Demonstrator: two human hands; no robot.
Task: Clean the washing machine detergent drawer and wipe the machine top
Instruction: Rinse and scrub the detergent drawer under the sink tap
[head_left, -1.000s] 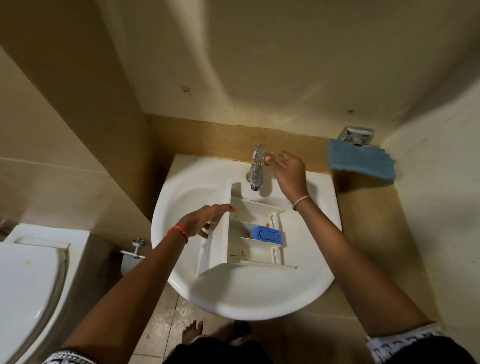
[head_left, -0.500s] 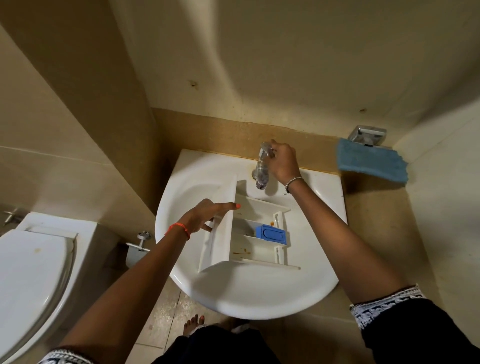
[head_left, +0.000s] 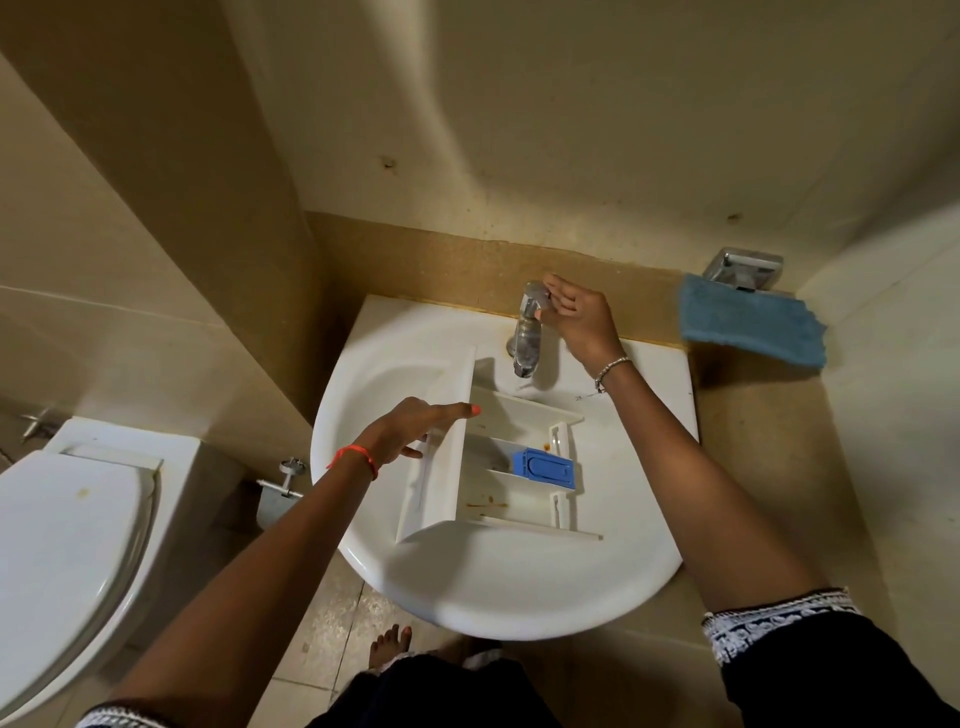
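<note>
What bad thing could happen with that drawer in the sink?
1. The detergent drawer lies in the sink just below the tap, which the right hand pinches at the top. A hard flow could splash off the drawer's walls and out of the sink.
2. The left hand only rests flat on the drawer's front, so the drawer might slide or tip.

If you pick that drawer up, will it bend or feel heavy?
Probably stiff: the drawer has straight, moulded walls with no sag as it lies across the curved sink. Likely light, since it looks like thin hollow plastic. Pushed, it may rock, a flat body in a round bowl.
</note>
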